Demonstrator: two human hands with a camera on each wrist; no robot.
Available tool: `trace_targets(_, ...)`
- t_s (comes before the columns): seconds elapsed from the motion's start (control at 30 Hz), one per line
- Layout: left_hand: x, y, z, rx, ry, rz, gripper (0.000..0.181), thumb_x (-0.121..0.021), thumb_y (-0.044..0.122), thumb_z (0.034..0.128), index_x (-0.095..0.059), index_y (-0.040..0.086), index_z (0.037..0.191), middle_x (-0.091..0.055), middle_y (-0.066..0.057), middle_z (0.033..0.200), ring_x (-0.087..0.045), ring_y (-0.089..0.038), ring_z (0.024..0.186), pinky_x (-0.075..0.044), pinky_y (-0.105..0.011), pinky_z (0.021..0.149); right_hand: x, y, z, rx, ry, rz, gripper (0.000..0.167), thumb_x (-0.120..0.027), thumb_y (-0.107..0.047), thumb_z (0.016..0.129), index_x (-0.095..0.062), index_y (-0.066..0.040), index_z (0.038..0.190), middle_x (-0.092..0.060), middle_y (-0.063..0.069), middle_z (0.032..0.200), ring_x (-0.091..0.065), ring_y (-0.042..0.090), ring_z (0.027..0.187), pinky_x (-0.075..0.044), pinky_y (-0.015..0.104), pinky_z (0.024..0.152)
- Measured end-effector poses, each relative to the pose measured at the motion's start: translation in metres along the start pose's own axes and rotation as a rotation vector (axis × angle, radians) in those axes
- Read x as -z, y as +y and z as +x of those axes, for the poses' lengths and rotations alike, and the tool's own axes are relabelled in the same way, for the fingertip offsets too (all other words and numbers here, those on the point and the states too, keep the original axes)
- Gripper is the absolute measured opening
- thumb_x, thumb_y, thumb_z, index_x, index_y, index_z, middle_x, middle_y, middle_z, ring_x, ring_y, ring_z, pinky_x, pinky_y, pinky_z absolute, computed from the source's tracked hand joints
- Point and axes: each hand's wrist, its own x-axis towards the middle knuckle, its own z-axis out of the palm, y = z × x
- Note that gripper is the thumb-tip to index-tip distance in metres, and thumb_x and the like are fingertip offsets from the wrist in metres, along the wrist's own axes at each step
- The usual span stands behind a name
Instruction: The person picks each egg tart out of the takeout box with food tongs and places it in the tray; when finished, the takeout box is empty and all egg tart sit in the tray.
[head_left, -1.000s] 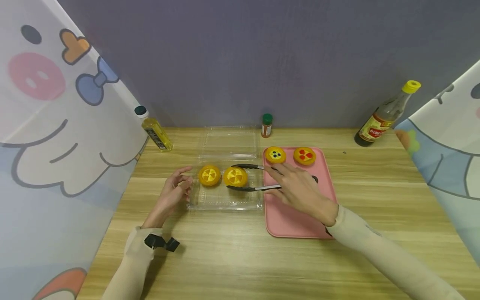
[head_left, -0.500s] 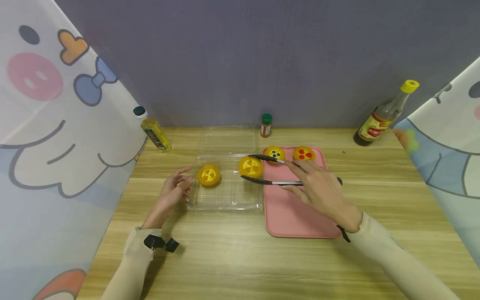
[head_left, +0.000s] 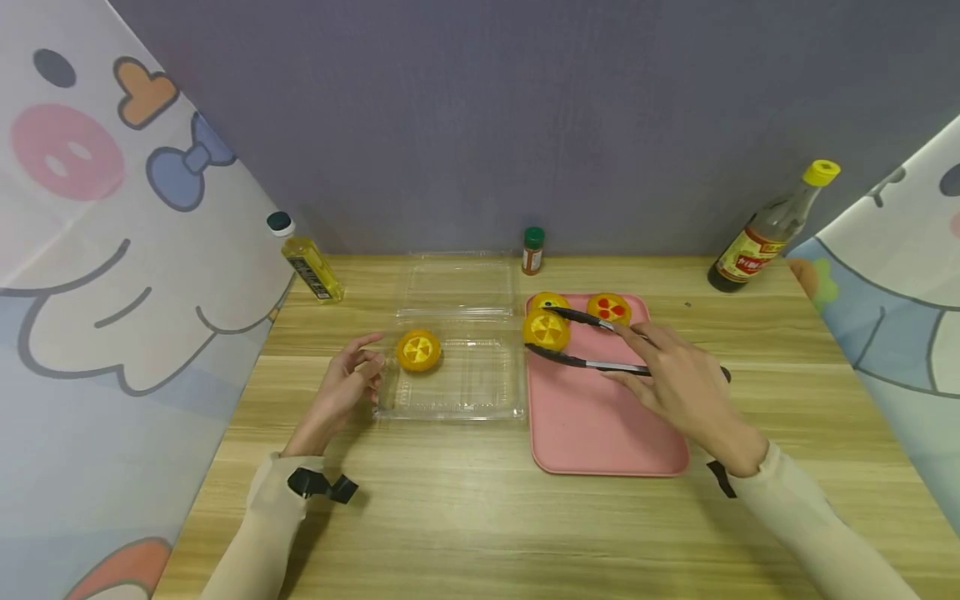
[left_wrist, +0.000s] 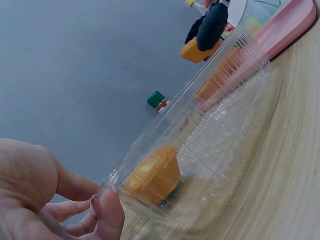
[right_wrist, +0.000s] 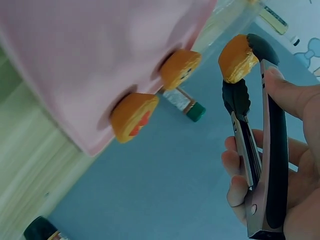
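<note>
My right hand [head_left: 686, 379] holds black-and-silver tongs [right_wrist: 272, 150], fingers and thumb wrapped about the handles. Between the tong tips is an egg tart [head_left: 546, 331] with yellow wedge topping, lifted above the left edge of the pink tray [head_left: 600, 425]. My left hand [head_left: 348, 379] pinches the left rim of the clear plastic clamshell box [left_wrist: 220, 135], whose lid lies back. Inside the box, at its left, sits another wedge-topped tart [head_left: 418, 351]. On the tray's far side stand a blueberry-dotted tart [right_wrist: 180, 69], partly hidden in the head view, and a red-topped tart [head_left: 609, 308].
A small green-capped spice jar [head_left: 532, 250] stands behind the box by the grey wall. An oil bottle [head_left: 313, 267] is at the back left of the wooden table [head_left: 450, 517], and a yellow-capped sauce bottle [head_left: 757, 246] at the back right.
My right hand has moved right with the tongs, carrying one tart up from the box to over the tray's left edge. The left hand stays at the box rim.
</note>
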Motion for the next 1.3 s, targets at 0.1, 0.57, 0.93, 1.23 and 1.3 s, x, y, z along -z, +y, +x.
trace_targets(0.1,0.000,0.001,-0.001,0.008,0.004,-0.002,0.050,-0.051,0.011,0.1098,-0.039,0.009,0.158,-0.056,-0.005,0.106,-0.053,-0.008,0.070,-0.053,-0.024,0.055,-0.001,0.004,-0.005,0.001,-0.002,0.004,0.070,-0.088,-0.044,0.082,-0.067,-0.004,0.136,-0.071,0.014,0.118,-0.071,0.034,0.095,-0.058,0.042,0.056)
trace_targets(0.57,-0.001,0.000,-0.001,0.000,0.007,-0.002,0.050,-0.051,0.012,0.1102,-0.038,0.009,0.158,-0.057,-0.006,0.107,-0.053,-0.008,0.070,-0.052,-0.024,0.056,-0.011,0.008,-0.012,0.000,-0.080,-0.007,0.069,-0.091,-0.037,0.078,-0.068,-0.006,0.135,-0.073,0.015,0.116,-0.071,0.033,0.092,-0.055,0.039,0.051)
trace_targets(0.93,-0.001,0.002,-0.002,-0.002,0.002,0.010,0.051,-0.051,0.012,0.1102,-0.037,0.008,0.159,-0.058,-0.006,0.106,-0.053,-0.009,0.070,-0.052,-0.025,0.056,-0.016,0.011,-0.011,0.020,-0.089,-0.014,0.067,-0.089,-0.041,0.080,-0.070,-0.006,0.133,-0.073,0.013,0.115,-0.072,0.030,0.088,-0.051,0.035,0.050)
trace_targets(1.23,-0.001,0.002,-0.001,0.003,0.006,0.016,0.051,-0.050,0.012,0.1103,-0.037,0.008,0.159,-0.058,-0.007,0.107,-0.053,-0.009,0.070,-0.052,-0.025,0.055,-0.016,0.011,-0.009,0.030,-0.093,-0.012,0.068,-0.090,-0.041,0.079,-0.069,-0.005,0.132,-0.071,0.013,0.116,-0.071,0.029,0.085,-0.052,0.036,0.050)
trace_targets(1.3,-0.001,0.002,-0.001,0.005,0.006,0.016,0.051,-0.051,0.012,0.1102,-0.037,0.008,0.159,-0.058,-0.007,0.107,-0.054,-0.009,0.070,-0.053,-0.025,0.055,-0.017,0.011,-0.009,0.030,-0.092,-0.012,0.069,-0.091,-0.041,0.078,-0.069,-0.005,0.132,-0.071,0.013,0.116,-0.071,0.030,0.086,-0.053,0.037,0.050)
